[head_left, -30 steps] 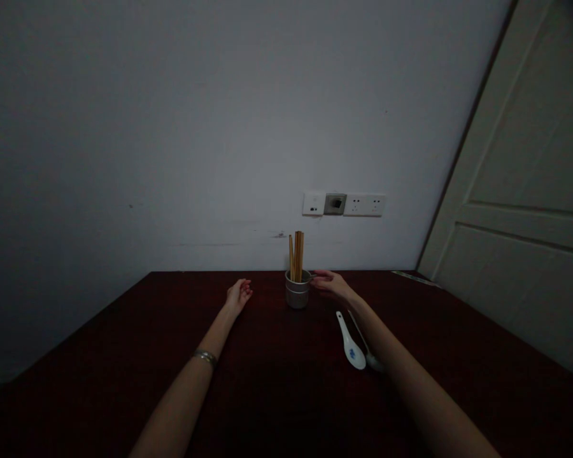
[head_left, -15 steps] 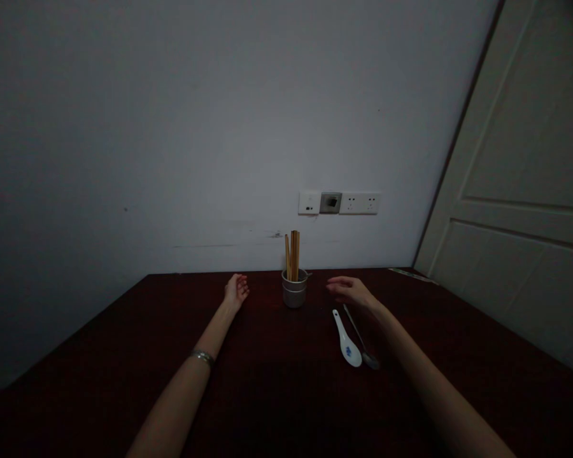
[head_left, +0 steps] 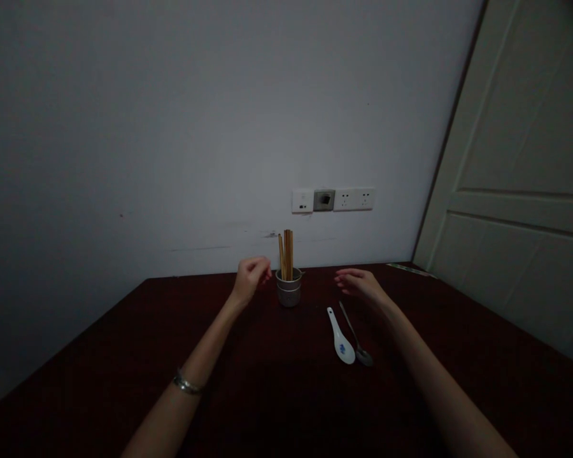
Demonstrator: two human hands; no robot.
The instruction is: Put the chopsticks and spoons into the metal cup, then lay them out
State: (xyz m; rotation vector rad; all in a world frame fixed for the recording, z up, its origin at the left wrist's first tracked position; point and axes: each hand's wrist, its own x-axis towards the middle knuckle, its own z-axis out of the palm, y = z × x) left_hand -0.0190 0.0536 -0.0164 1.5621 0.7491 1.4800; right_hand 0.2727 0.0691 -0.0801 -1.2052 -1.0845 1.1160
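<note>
Currently left fingers curled, can't tell if closed; left hand (head_left: 251,277) just beside upright cup (head_left: 289,295) of chopsticks (head_left: 288,254) on table (head_left: 100,356); knuckle bump could tip it. Right hand (head_left: 361,285) empty, fingers slightly apart.

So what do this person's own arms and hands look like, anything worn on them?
Left hand and right hand are ungloved, and no sleeves show. A shiny, silvery bangle circles the left forearm; none shows on the right one.
</note>
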